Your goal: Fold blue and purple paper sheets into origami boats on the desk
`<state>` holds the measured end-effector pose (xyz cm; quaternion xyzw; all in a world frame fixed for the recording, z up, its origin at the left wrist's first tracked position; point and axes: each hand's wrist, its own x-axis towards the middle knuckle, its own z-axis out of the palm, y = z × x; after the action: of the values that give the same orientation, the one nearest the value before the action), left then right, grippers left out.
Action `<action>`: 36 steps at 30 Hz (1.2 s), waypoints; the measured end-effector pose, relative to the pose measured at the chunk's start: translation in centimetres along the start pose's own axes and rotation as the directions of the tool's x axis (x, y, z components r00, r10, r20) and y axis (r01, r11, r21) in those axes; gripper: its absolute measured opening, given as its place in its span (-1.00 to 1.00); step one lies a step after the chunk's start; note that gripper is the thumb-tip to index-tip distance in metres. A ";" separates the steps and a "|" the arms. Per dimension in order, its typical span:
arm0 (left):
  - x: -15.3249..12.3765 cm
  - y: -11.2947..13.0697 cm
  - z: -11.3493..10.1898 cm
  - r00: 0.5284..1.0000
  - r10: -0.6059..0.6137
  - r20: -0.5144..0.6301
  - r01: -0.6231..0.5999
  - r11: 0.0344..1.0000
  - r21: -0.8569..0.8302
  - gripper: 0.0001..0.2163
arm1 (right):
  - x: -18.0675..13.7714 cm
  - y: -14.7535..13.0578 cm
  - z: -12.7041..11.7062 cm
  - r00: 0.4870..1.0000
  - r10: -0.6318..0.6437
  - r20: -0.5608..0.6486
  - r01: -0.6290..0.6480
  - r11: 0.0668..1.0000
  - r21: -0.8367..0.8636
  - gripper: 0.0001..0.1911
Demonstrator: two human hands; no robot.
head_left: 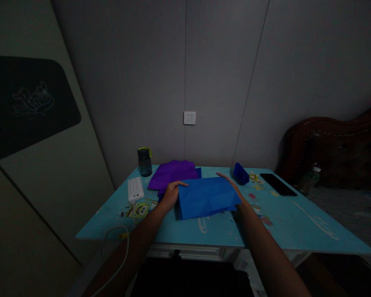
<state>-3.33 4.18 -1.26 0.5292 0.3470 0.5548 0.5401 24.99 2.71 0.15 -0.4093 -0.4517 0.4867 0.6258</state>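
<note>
Over the middle of the desk I hold a blue sheet of paper [208,198], which looks folded, with layers showing along its lower edge. My left hand [172,194] pinches its left edge, thumb lying on top. At the right edge is my right hand [235,189], its thumb stretched along the far corner and its other fingers hidden beneath the paper. Behind my left hand lie crumpled purple paper sheets [173,173], with darker blue paper showing under them. A small folded dark blue paper piece [240,173] stands beyond my right hand.
A water bottle [145,161] and a white power bank [135,189] with a cable [125,247] are on the left of the blue desk [297,222]. A black phone or tablet [278,184] lies at the right. A socket [189,118] is on the wall behind.
</note>
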 end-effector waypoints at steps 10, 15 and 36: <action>-0.4 0.9 0.0 0.988 0.141 0.065 -0.143 0.990 0.016 -0.70 | -1.4 -0.3 1.2 1.000 -0.001 -0.016 0.000 0.999 -0.052 -0.58; 0.0 0.2 0.2 0.992 0.120 -0.041 -0.118 0.991 0.057 -0.67 | -1.6 -1.0 1.4 0.994 0.100 -0.039 -0.102 0.993 -0.051 -0.61; -0.4 0.7 0.4 0.995 0.095 0.040 -0.082 0.965 -0.250 -0.55 | -1.0 -0.4 1.3 0.987 -0.042 -0.158 0.033 0.997 -0.064 -0.46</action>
<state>-3.16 3.59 -0.61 0.4867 0.2371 0.6034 0.5855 23.71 1.74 0.69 -0.4571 -0.4225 0.4266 0.6562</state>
